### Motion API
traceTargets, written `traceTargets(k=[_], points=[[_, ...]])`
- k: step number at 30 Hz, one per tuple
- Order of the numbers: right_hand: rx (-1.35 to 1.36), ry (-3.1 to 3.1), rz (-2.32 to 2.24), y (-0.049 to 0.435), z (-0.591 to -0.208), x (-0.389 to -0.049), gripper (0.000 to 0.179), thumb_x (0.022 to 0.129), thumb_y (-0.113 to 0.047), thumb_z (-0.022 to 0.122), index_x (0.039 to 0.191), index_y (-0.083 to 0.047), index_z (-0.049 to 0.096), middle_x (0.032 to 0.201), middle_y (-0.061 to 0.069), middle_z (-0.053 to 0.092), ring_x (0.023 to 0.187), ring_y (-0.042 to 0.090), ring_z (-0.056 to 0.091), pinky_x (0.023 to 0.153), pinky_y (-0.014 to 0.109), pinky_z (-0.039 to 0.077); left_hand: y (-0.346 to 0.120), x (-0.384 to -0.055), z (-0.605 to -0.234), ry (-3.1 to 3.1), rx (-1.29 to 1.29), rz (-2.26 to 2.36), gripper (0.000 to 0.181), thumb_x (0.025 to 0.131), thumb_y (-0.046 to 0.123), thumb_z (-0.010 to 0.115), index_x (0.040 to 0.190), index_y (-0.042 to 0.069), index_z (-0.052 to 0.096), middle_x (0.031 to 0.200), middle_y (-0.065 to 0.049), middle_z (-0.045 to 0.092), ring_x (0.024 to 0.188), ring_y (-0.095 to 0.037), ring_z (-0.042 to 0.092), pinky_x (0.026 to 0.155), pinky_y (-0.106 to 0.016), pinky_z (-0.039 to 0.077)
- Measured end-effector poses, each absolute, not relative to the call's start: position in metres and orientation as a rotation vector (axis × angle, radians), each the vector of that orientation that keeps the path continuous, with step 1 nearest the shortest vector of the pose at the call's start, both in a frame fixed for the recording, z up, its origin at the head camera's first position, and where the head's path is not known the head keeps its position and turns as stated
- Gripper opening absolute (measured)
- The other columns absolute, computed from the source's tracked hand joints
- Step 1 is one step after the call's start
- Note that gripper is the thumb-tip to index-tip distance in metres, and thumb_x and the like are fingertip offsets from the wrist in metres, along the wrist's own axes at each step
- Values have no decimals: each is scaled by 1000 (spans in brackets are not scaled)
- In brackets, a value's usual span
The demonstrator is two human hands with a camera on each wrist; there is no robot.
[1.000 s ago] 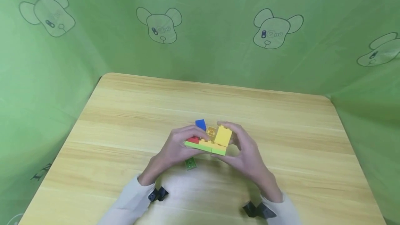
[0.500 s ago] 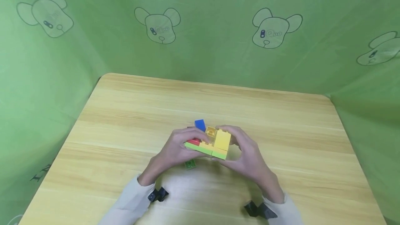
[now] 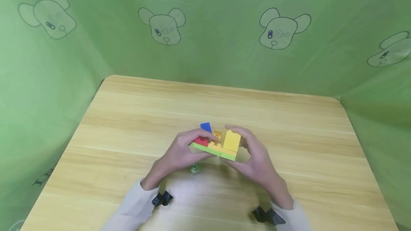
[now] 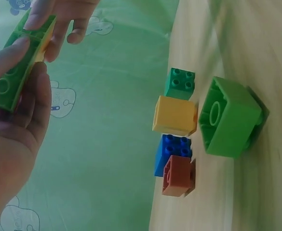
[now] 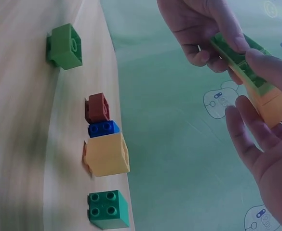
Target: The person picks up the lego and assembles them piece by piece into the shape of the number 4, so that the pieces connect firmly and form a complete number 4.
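My left hand [image 3: 184, 149] and my right hand [image 3: 257, 156] together hold a toy brick build [image 3: 214, 149] up over the table. Its bottom layer is light green, with a red brick [image 3: 201, 141] at the left and yellow bricks above. At the right end a taller yellow block [image 3: 232, 140] stands up. My left fingers lie over the red end with the thumb beneath. My right hand grips the yellow end, its thumb pressing the green underside [image 5: 249, 67] in the right wrist view.
Loose bricks lie on the wooden table [image 3: 135, 117]: a blue one [image 4: 172, 154], a reddish one [image 4: 177, 175], a yellow one [image 4: 173, 115], a teal one [image 4: 180, 84] and a light green one [image 4: 232, 118] nearer the body. A green curtain [image 3: 221, 60] hangs behind.
The build dips slightly at its right end, then rises again and shifts a little to the right. Both hands keep their hold; the loose bricks stay put.
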State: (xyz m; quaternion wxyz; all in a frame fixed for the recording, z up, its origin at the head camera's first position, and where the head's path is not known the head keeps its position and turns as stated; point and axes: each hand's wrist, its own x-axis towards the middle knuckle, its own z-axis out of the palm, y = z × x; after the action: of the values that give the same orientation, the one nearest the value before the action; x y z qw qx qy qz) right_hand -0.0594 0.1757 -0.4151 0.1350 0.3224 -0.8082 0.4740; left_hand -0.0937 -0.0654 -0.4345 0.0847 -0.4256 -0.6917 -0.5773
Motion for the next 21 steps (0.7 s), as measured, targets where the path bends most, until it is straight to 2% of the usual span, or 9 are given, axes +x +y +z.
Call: traceTargets(k=[3,8,13,18,21], points=[[932,-2295,1340,177,-414,-61,84,65,10,90,141,4,53,140,17,62,128,17,59,97,25,56,-65,-95,-434,-2041,-1265,-1728,39,77,-8,86,113,-1,72,111,-13,76,103,-24,72,89,-33,62],[971,-2227,1279,180,-415,-64,77,68,-3,90,138,6,57,135,18,65,126,19,62,97,24,56,-64,-95,-435,-2010,-1278,-1708,37,76,-10,87,110,-2,74,109,-14,77,101,-25,73,87,-33,62],[954,-2247,1287,184,-414,-64,77,69,-3,89,138,6,57,135,19,64,125,16,60,94,20,56,-64,-96,-435,-1999,-1271,-1684,42,76,-11,87,114,-3,71,114,-15,75,107,-27,72,90,-34,62],[911,-2190,1366,188,-413,-66,70,80,-19,88,137,8,57,136,21,64,128,18,60,102,26,54,-68,-96,-434,-2015,-1177,-1665,50,75,-12,86,120,-3,67,116,-16,74,97,-23,72,81,-32,63],[890,-2173,1403,189,-414,-66,71,82,-22,87,138,8,56,137,22,63,130,20,59,106,29,52,-70,-97,-434,-2020,-1148,-1669,49,77,-13,85,122,-3,66,116,-17,73,94,-23,73,78,-34,64]])
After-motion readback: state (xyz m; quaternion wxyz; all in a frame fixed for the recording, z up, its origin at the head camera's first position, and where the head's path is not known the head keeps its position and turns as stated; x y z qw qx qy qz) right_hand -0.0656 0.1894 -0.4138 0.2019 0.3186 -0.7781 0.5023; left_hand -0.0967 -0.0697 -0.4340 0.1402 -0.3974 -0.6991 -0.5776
